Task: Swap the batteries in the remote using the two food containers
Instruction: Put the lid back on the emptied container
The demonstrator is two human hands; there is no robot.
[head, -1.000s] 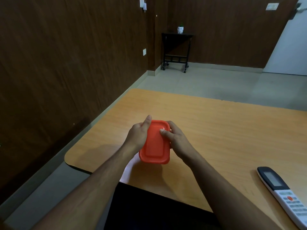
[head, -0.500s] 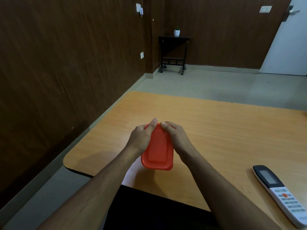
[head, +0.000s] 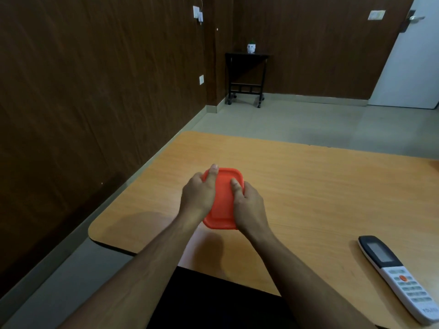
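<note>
A food container with an orange-red lid (head: pixel 224 200) is held between both hands over the near left part of the wooden table (head: pixel 308 186). My left hand (head: pixel 198 194) grips its left side, thumb lying along the lid's far left corner. My right hand (head: pixel 248 207) grips the right side, thumb pressed on top of the lid. The container's body under the lid is hidden by the hands. A white remote (head: pixel 401 279) with a dark display end lies face up near the table's right front edge. Only one container is in view.
The table's rounded left corner (head: pixel 95 231) lies close to a dark wood-panelled wall (head: pixel 83 103). Beyond the table is grey floor, a small black side table (head: pixel 247 77) with a white pot, and a white door (head: pixel 413 67) at right.
The lid has tilted back to face up flatter. Both thumbs have shifted: the left one slid toward the far corner, the right one came onto the lid's top. The camera view has dropped slightly.
</note>
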